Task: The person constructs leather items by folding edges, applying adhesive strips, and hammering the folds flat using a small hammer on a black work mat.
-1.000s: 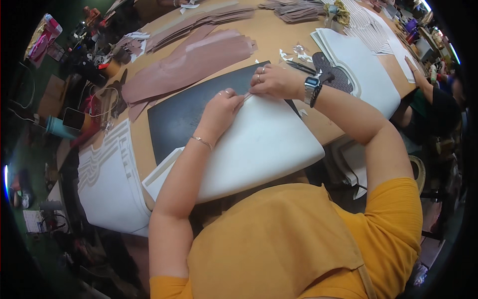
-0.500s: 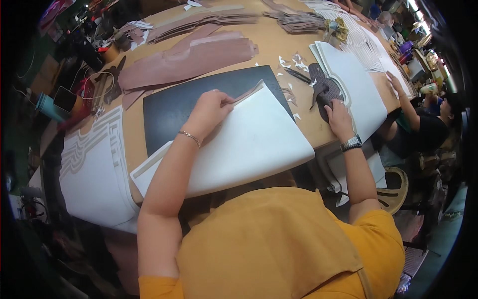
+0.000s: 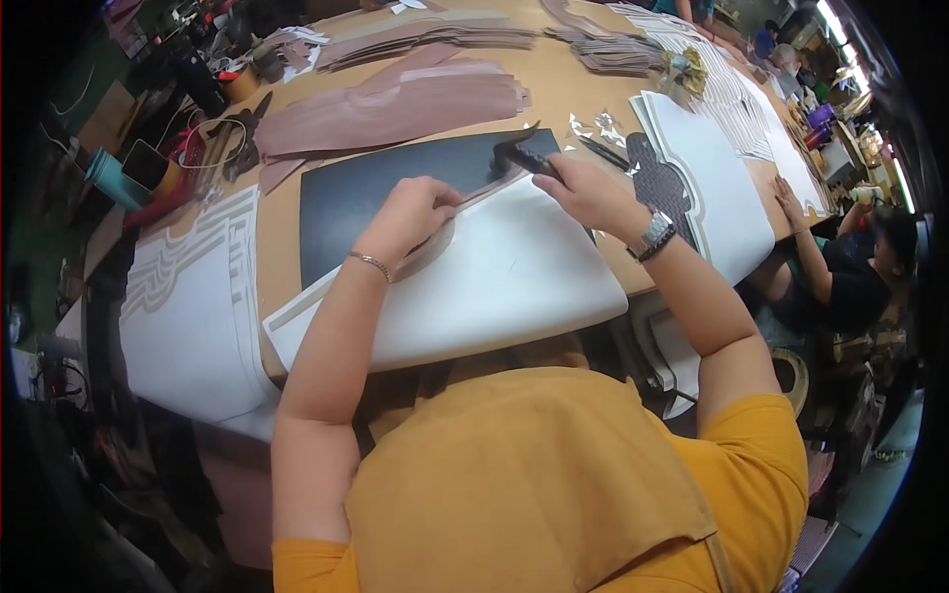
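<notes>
A large white sheet (image 3: 514, 282) lies partly over a black board (image 3: 356, 183) and droops over the table's near edge. My left hand (image 3: 410, 219) is closed, its fingers pinching a narrow mauve strip (image 3: 481, 190) along the sheet's far edge. In my right hand (image 3: 596, 198) is a dark hammer (image 3: 514, 155), gripped by its handle. The hammer's head is over the far end of that strip, slightly blurred; whether it touches is hard to tell.
A dark textured pad (image 3: 654, 183) lies right of the board, beside stacked white pieces (image 3: 717, 188). Mauve material (image 3: 386, 109) is piled beyond the board. White pieces (image 3: 198, 326) hang over the left edge. Another person's hand (image 3: 788, 203) rests at the table's right side.
My right hand has lifted the hammer off the dark pad and brought it left over the strip's far end. My left hand stays pinched at the edge. The view has shifted slightly.
</notes>
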A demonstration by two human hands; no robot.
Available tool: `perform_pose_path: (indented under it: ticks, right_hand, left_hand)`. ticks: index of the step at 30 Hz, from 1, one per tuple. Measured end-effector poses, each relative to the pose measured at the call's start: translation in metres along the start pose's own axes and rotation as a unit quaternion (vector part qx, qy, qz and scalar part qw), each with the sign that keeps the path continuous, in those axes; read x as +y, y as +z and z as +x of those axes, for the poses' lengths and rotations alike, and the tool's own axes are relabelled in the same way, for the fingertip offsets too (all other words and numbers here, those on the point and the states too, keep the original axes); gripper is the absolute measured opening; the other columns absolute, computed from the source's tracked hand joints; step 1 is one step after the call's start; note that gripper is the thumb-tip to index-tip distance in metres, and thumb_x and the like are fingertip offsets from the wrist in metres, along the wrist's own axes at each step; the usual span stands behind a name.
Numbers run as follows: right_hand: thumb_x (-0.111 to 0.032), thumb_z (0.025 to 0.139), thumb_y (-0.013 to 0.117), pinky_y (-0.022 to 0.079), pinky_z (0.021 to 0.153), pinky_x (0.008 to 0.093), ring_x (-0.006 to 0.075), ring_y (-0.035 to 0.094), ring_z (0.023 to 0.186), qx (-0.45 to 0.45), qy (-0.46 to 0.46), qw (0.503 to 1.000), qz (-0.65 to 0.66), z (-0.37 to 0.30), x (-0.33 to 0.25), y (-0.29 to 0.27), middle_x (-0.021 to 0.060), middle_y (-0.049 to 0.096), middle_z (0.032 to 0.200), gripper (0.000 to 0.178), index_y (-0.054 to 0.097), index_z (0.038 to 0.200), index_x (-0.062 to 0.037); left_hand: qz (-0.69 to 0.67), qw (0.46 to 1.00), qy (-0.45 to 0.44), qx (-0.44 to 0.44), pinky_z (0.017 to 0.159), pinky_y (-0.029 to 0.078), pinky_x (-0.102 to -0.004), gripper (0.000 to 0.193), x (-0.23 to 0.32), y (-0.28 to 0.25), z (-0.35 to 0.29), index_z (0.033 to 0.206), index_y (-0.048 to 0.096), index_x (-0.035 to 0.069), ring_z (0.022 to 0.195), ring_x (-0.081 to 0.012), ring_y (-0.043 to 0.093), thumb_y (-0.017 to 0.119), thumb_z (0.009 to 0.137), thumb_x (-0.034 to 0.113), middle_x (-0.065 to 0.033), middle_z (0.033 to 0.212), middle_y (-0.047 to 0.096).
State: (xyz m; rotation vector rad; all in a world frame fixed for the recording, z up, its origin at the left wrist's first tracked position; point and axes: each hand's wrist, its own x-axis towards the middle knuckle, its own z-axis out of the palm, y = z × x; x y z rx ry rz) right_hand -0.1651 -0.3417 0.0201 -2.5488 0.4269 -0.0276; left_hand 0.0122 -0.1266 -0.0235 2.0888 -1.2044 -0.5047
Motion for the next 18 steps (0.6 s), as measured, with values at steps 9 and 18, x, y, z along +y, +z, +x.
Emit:
perform_pose_path:
  ticks: [9, 18]
  right_hand:
    - [-0.034, 0.102, 0.056, 0.047, 0.071, 0.0481, 0.0441, 0.061, 0.079, 0.001, -0.065, 0.998, -0.015, 0.003, -0.004, 0.015, 0.0243, 0.063, 0.082, 0.033, 0.054, 0.101, -0.0004]
    - [-0.040, 0.100, 0.058, 0.050, 0.080, 0.0507, 0.0460, 0.064, 0.090, -0.060, -0.057, 0.996, -0.041, 0.009, -0.029, 0.017, 0.0258, 0.068, 0.095, 0.037, 0.058, 0.106, -0.0032]
  left_hand:
    - [0.164, 0.984, 0.061, 0.025, 0.084, 0.055, -0.0400, 0.018, 0.007, 0.006, -0.007, 0.101, 0.077, 0.005, 0.092, -0.0347, 0.068, 0.068, 0.086, 0.008, -0.0166, 0.101, 0.071]
    - [0.220, 0.972, 0.079, 0.031, 0.106, 0.046, -0.0456, 0.054, 0.012, 0.026, -0.073, 0.140, 0.055, 0.013, 0.130, -0.0368, 0.053, 0.068, 0.087, 0.015, -0.0234, 0.145, 0.051]
